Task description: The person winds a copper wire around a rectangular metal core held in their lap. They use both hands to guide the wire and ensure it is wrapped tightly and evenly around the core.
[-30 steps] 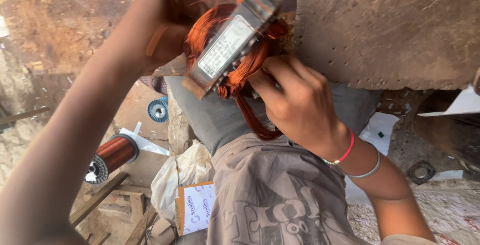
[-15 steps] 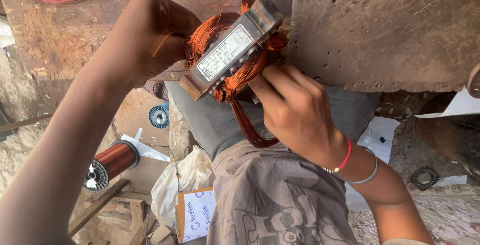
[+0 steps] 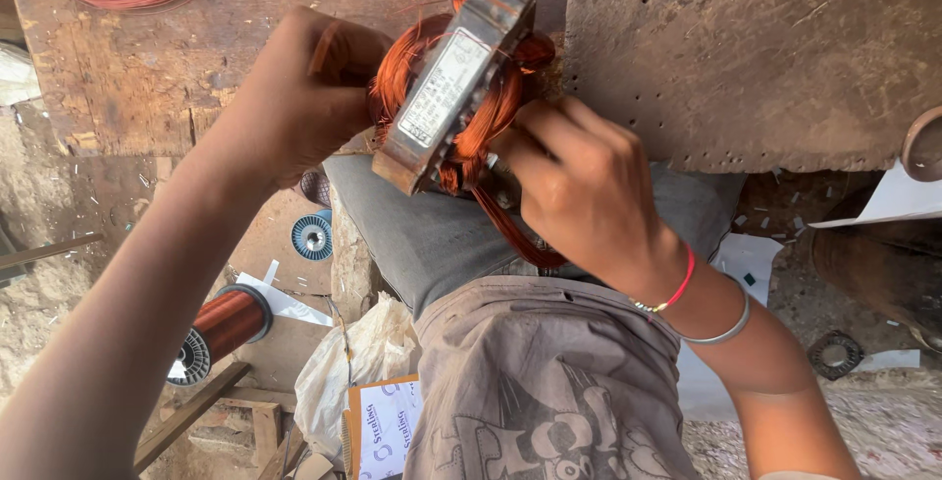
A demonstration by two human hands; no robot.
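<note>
Gripping the stator core [image 3: 453,87] with our left hand [image 3: 294,107], our right hand [image 3: 579,186] pinches its copper windings [image 3: 481,136], apparently mid-winding; next likely needs careful, steady tucking.

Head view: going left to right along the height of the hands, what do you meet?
Left hand → metal motor core with copper wire windings → right hand → red thread and metal bangle on the wrist → rim of a round pot at the right edge.
</note>
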